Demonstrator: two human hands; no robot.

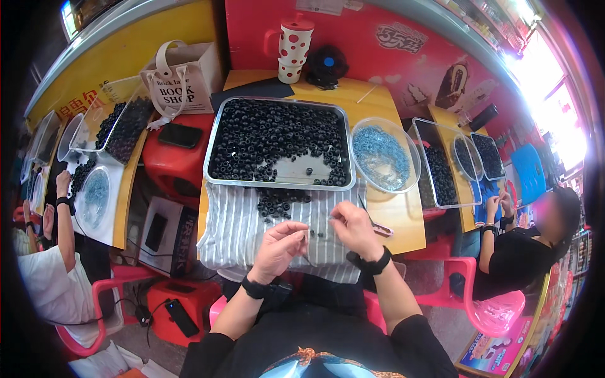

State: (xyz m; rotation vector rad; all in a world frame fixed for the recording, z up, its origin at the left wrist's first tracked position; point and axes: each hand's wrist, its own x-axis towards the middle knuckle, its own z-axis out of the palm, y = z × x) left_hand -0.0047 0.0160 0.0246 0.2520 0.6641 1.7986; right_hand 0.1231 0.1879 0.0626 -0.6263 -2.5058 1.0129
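Observation:
Both hands are raised over a grey-and-white striped cloth (230, 220) at the table's near edge. My left hand (279, 247) is closed, thumb and fingers pinched together; whatever lies between them is too small to make out. A short gap to its right, my right hand (358, 232) is also closed, fingers curled to a pinch, and its contents cannot be seen. A few small dark beads sit on the cloth between the hands. Beyond them is a loose pile of black beads (277, 203), against a metal tray (277, 183) holding many more.
A clear bowl (413, 177) of light-blue pieces stands right of the tray. A pink-handled tool (382, 230) lies by my right hand. Behind are a dotted tumbler (294, 53), a small black fan (328, 66) and a tote bag (183, 82). Other people work at tables on both sides.

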